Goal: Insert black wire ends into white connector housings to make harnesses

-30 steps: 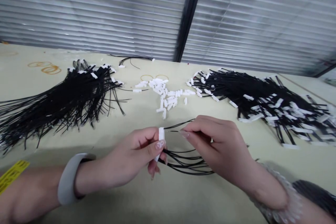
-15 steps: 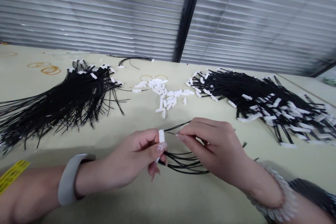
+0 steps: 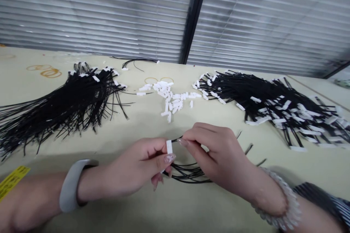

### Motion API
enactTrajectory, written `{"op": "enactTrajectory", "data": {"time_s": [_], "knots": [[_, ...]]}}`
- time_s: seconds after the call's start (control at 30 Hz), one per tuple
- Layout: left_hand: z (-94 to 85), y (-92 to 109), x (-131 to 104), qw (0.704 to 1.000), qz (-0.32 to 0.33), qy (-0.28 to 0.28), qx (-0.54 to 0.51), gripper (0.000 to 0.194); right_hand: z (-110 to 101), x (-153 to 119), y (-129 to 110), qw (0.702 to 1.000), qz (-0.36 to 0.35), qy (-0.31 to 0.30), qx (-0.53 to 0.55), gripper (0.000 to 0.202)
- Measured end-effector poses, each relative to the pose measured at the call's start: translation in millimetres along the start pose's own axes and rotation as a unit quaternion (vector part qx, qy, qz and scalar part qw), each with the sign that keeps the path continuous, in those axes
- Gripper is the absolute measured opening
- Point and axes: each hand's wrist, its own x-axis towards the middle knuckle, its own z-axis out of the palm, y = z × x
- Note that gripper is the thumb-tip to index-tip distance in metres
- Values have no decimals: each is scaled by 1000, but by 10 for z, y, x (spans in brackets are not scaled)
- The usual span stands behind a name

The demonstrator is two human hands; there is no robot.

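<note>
Between the thumb and fingers of my left hand (image 3: pixel 149 164) a white connector housing (image 3: pixel 169 147) is gripped, standing roughly on end. Several black wires (image 3: pixel 188 173) run from its lower part to the right, passing behind my other hand. My right hand (image 3: pixel 210 153) pinches a thin black wire (image 3: pixel 175 141) with thumb and forefinger, close to the housing's upper end. Whether that wire's tip is inside the housing I cannot tell. The far ends of some wires stick out beyond my right wrist.
Loose white connector housings (image 3: pixel 175 98) lie mid-table. A heap of black wires (image 3: pixel 68 102) spreads at the left, and a pile of wires with white connectors (image 3: pixel 262 98) at the right. Rubber bands (image 3: pixel 50 72) lie far left. Window blinds (image 3: pixel 95 11) rise behind the table.
My right hand has moved left, bringing the pinched wire up to the housing. The housing in my left hand sits slightly lower.
</note>
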Motion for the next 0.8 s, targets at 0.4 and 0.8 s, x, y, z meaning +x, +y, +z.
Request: {"op": "enactTrajectory", "data": {"time_s": [0.4,0.8], "knots": [[-22,-45,9,996,5,28,-79,20,-53,38,76,999,-25,33,-7,13],[-48,-54,80,963,32,104,-245,18,-491,33,334,985,108,26,-133,30]]}}
